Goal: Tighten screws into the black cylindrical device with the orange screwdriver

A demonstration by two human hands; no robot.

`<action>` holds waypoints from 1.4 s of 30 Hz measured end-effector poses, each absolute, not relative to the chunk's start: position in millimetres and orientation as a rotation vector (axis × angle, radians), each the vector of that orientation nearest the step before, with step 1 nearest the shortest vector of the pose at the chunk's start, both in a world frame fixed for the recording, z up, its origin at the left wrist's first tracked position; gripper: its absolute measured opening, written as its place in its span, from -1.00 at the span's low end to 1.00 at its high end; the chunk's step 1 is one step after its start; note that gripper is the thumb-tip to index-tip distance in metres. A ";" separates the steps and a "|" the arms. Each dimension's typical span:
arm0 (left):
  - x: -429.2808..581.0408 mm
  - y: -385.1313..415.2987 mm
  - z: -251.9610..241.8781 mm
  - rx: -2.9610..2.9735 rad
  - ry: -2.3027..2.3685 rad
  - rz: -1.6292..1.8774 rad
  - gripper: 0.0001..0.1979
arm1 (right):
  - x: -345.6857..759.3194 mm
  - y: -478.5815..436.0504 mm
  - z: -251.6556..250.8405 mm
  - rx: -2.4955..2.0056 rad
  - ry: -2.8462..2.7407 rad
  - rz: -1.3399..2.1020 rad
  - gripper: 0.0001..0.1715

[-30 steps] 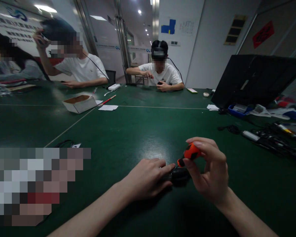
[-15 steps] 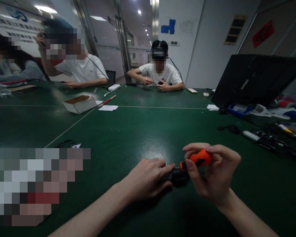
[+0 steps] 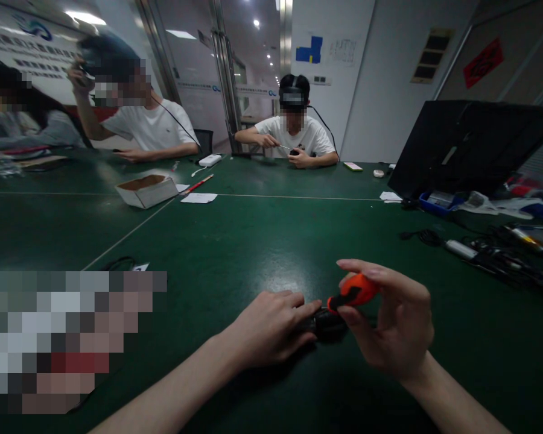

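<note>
My right hand (image 3: pixel 398 322) pinches the orange and black handle of a screwdriver (image 3: pixel 361 290) between thumb and fingers. The handle slants down to the left, and its tip end is hidden near my left hand. Pressed down at the middle front of the table, my left hand (image 3: pixel 274 328) has its fingers closed around a dark object (image 3: pixel 331 325). That object is black and partly covered by the fingers, so its kind cannot be made out. The screwdriver's lower end is right over it.
The green table (image 3: pixel 253 235) carries a white open box (image 3: pixel 147 191), a red pencil-like stick (image 3: pixel 198 184) and paper slips. A black monitor (image 3: pixel 470 144), a blue tray (image 3: pixel 438 204) and tangled cables (image 3: pixel 502 259) lie right. Co-workers sit opposite; a blurred-out patch covers the lower left.
My right hand has turned the screwdriver's handle and its grip has shifted slightly left. My left hand and the dark object have stayed put. The person opposite has moved a hand slightly.
</note>
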State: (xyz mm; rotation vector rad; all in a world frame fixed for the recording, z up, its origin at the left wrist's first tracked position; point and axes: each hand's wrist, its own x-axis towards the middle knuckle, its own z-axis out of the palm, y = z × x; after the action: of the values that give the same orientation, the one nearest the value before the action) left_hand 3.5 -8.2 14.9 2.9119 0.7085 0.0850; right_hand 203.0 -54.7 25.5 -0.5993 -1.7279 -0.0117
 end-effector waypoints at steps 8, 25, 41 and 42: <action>4.2 -8.3 13.7 2.938 0.718 0.085 -0.63 | 198.3 -53.8 27.2 -0.638 -1.652 -0.010 -0.32; 3.3 -8.0 12.9 2.934 0.715 0.091 -0.63 | 199.8 -53.2 24.4 -0.580 -1.686 0.110 -0.33; 3.5 -8.2 11.9 2.917 0.718 0.100 -0.63 | 201.0 -54.3 31.6 -0.737 -1.793 -0.149 -0.40; 3.5 -8.4 12.3 2.916 0.723 0.100 -0.63 | 200.8 -54.4 31.6 -0.736 -1.801 -0.151 -0.39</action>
State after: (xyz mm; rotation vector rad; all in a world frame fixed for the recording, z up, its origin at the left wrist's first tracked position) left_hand 3.5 -8.4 12.3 2.9164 0.7229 0.0995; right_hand 200.8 -54.4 31.6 -0.7365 -1.8013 -0.1507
